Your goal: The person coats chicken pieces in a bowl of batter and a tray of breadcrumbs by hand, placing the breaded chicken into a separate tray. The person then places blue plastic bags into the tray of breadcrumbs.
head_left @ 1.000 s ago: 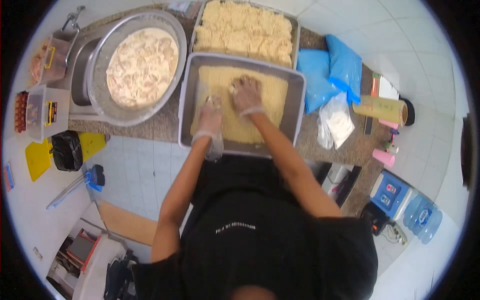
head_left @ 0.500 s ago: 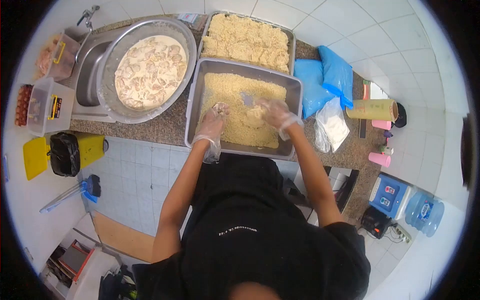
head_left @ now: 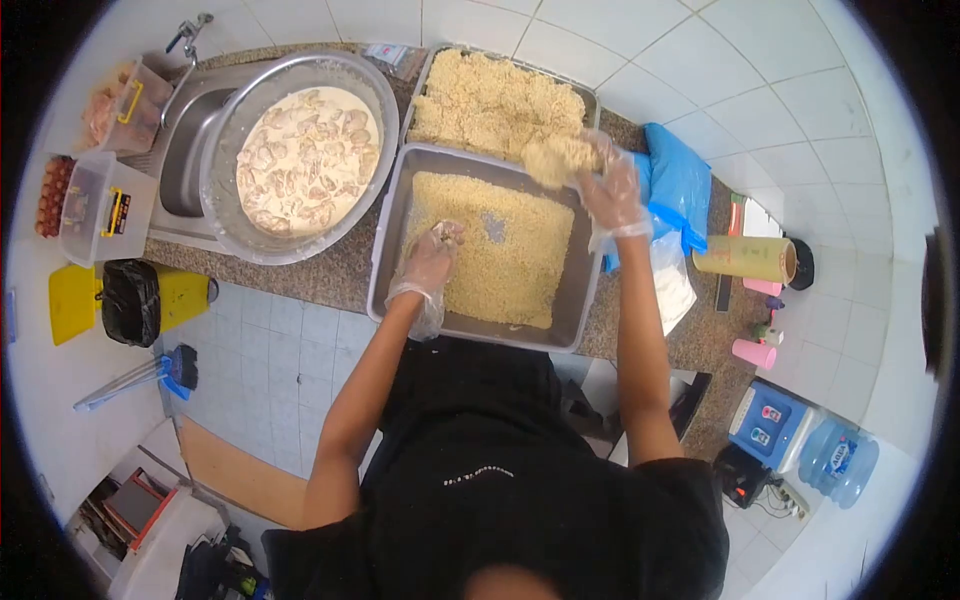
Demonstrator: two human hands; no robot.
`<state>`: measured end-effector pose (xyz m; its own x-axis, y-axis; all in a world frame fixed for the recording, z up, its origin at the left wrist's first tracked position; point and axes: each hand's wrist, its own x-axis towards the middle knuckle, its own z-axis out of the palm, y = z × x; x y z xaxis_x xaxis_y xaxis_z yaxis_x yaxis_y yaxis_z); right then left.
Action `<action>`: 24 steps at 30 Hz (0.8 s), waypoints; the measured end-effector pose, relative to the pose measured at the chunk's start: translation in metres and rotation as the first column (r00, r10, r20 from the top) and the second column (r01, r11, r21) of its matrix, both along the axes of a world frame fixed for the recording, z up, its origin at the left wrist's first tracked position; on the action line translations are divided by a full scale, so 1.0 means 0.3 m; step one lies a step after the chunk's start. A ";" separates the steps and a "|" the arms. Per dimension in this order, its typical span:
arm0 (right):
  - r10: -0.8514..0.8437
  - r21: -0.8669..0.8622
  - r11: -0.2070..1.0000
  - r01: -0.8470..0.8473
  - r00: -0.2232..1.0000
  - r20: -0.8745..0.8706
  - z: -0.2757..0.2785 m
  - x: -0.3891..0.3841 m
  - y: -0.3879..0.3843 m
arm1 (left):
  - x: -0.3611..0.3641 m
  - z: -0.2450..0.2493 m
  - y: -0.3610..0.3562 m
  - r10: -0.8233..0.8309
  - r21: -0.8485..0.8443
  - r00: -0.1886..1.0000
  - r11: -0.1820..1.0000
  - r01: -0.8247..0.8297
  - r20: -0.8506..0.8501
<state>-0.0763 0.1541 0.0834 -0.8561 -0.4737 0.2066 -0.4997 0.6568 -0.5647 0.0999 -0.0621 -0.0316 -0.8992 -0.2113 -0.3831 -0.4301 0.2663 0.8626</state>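
Observation:
My right hand, in a clear plastic glove, holds a crumb-coated piece above the far right corner of the near metal tray, which is filled with breadcrumbs. My left hand, also gloved, rests on the crumbs at the tray's left side, fingers curled with crumbs on them. Behind it, a second metal tray is packed with several coated pieces. A big round metal bowl of pieces in pale batter sits to the left, over the sink.
Blue plastic bags, a clear bag and a paper roll lie on the stone counter at right. Lidded plastic boxes stand at left. A yellow bin with a black bag and a water bottle are on the floor.
My right hand lifted a coated piece out of the crumbs and carried it up and right toward the far tray. My left hand stayed on the crumbs at the left.

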 end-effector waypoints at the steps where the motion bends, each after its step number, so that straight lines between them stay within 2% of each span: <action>1: -0.004 0.073 0.997 0.014 0.991 -0.136 -0.003 -0.062 -0.013 | 0.001 0.031 0.011 0.044 -0.019 0.996 0.999 -0.042 0.079; 2: 0.003 0.072 0.997 0.007 0.990 -0.139 -0.008 -0.117 -0.039 | 0.004 0.055 0.020 0.090 -0.041 0.984 0.996 -0.085 0.157; 5: 0.116 0.313 0.936 -0.160 0.981 0.155 -0.034 -0.251 -0.127 | 0.034 -0.013 0.023 0.054 -0.126 0.988 0.991 -0.035 0.148; 6: 0.130 0.311 0.934 -0.173 0.979 0.156 -0.055 -0.297 -0.143 | 0.048 -0.052 0.022 0.067 -0.128 0.987 0.991 -0.048 0.148; 8: 0.187 0.313 0.885 -0.345 0.879 0.439 -0.128 -0.393 -0.174 | 0.074 -0.114 0.020 0.125 -0.033 0.982 0.992 -0.121 0.144; 9: 0.196 0.357 0.839 -0.410 0.841 0.504 -0.207 -0.452 -0.196 | 0.073 -0.103 0.017 0.133 -0.037 0.979 0.991 -0.129 0.152; 10: 0.203 0.351 0.837 -0.419 0.835 0.511 -0.342 -0.490 -0.198 | 0.071 -0.078 0.017 0.168 0.029 0.967 0.984 -0.177 0.190; 11: 0.132 0.391 0.864 -0.318 0.891 0.434 -0.400 -0.467 -0.227 | 0.073 -0.065 0.022 0.199 0.095 0.953 0.970 -0.226 0.230; 12: 0.055 0.422 0.882 -0.210 0.935 0.351 -0.441 -0.455 -0.236 | 0.078 -0.067 0.028 0.204 0.092 0.949 0.969 -0.231 0.239; 13: -0.024 0.403 0.893 -0.200 0.874 0.486 -0.452 -0.483 -0.220 | 0.078 -0.070 0.028 0.193 -0.001 0.958 0.980 -0.197 0.210; 14: -0.014 0.396 0.895 -0.204 0.876 0.483 -0.418 -0.470 -0.227 | 0.065 -0.075 0.020 0.182 -0.098 0.968 0.981 -0.167 0.174; 16: -0.038 0.418 0.901 -0.120 0.936 0.349 -0.385 -0.444 -0.237 | 0.056 -0.102 0.013 0.165 -0.149 0.977 0.978 -0.145 0.133; 18: -0.014 0.394 0.906 -0.154 0.920 0.393 -0.428 -0.419 -0.258 | 0.021 -0.125 0.016 0.136 -0.198 0.986 0.973 -0.115 0.093; 20: -0.020 0.375 0.912 -0.168 0.893 0.450 -0.445 -0.352 -0.228 | -0.052 -0.151 0.037 -0.056 -0.474 0.995 0.880 0.011 -0.081; 21: -0.060 0.334 0.935 -0.122 0.872 0.486 -0.407 -0.331 -0.220 | -0.098 -0.165 0.034 -0.072 -0.476 0.994 0.879 0.023 -0.085; 22: -0.091 0.293 0.953 -0.076 0.851 0.517 -0.375 -0.316 -0.214 | -0.151 -0.180 0.027 -0.286 -0.659 0.951 0.739 0.140 -0.118; 23: -0.005 0.283 0.956 -0.081 0.957 0.290 -0.387 -0.249 -0.181 | -0.166 -0.190 0.028 -0.489 -0.810 0.867 0.545 0.215 -0.099; 24: 0.087 0.274 0.958 -0.090 0.996 0.021 -0.387 -0.195 -0.155 | -0.189 -0.194 0.017 -0.495 -0.819 0.861 0.539 0.198 -0.117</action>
